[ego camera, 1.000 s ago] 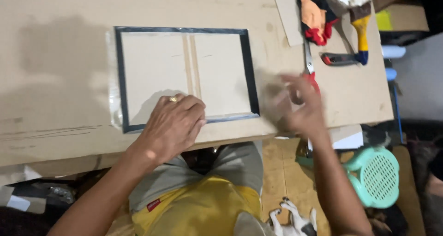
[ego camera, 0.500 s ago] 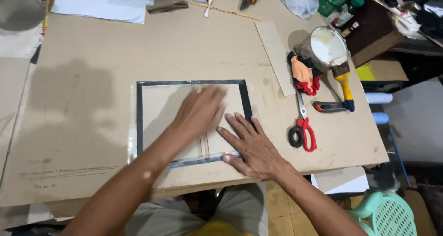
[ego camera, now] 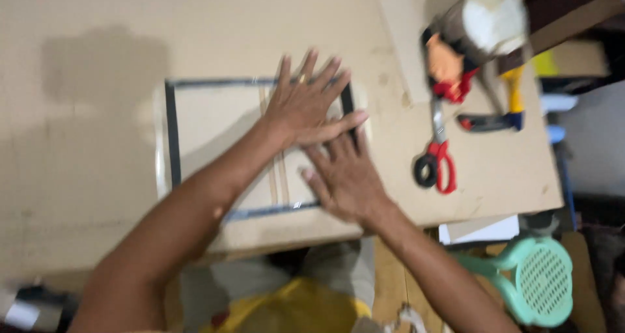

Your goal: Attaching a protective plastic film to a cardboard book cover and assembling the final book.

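A brown cardboard box with a yellow patch (ego camera: pixel 565 59) sits beyond the table's right edge.

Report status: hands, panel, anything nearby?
Left hand and right hand flat, open, on panel's right side. Panel flat on table. Scissors lie apart, to the right.

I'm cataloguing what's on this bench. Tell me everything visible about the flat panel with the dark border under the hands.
The rectangular tan panel edged with dark tape lies flat on the brown board tabletop, near its front edge. It looks like cardboard, with pale strips running down its middle. The left hand presses flat on its upper right part; the right hand lies flat on its lower right corner. Motion blur hides finer detail.
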